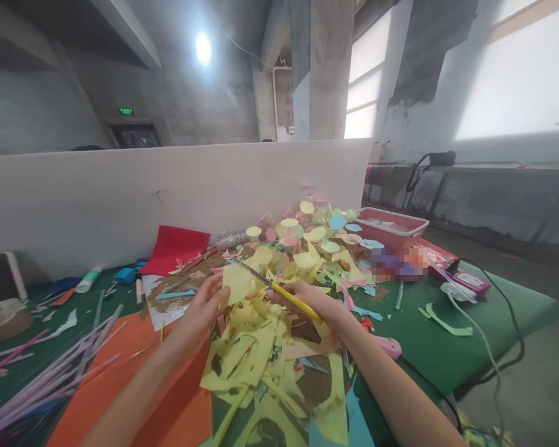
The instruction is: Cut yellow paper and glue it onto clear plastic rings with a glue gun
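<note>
Between the fingers of my left hand [209,302] is a piece of yellow paper [236,282], held up by its left edge. My right hand [314,301] grips a pair of scissors with yellow handles [298,302]; the metal blades point up and left, at the paper's upper part. Whether the blades are apart I cannot tell. Beneath both hands lies a heap of yellow paper offcuts [249,347], some with round holes. Behind them rises a pile of cut paper circles [305,259] in yellow, pink, blue and green.
Orange sheets [168,397] lie at front left beside pink-purple sticks [60,379]. A red sheet [174,249] leans near the white partition [121,205]. At right are a pink basket [391,230], a pink glue gun [389,346] and cables [489,347].
</note>
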Tool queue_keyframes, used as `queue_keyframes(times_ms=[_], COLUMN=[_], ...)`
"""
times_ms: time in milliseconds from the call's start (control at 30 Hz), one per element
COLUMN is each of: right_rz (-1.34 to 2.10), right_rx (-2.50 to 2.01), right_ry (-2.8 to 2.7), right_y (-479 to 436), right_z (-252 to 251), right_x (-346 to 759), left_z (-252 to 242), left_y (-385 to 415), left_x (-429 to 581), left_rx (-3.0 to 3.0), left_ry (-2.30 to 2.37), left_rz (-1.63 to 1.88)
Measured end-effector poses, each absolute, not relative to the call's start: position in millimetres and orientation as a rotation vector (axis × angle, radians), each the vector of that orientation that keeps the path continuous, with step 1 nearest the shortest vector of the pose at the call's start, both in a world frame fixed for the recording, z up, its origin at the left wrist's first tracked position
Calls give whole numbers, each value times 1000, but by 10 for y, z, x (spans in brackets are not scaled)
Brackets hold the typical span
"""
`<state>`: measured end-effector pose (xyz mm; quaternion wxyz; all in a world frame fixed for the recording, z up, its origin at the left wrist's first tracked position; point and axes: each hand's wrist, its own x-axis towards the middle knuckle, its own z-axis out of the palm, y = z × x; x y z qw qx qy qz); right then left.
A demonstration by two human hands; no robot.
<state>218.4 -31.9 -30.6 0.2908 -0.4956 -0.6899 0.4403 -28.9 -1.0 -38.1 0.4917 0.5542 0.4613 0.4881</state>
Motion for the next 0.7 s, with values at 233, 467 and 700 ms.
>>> queue_keyframes(times_ms=[233,467,700], right_rz=[1172,1110,1089], right_rx=[-1279,-1276,-1313], right_ry=[-1809,-1905,-1959], right_y=[-324,-330,-393], right_z=[-294,-316,-243], right_x=[2188,2191,2179], left_z=[-454,-403,-406], left_y=[-105,-156,-198], left_x=[-160,-56,-73], left_rx=[1058,969,1082], left_ry=[946,904,970], left_rz=[1161,1304,1339])
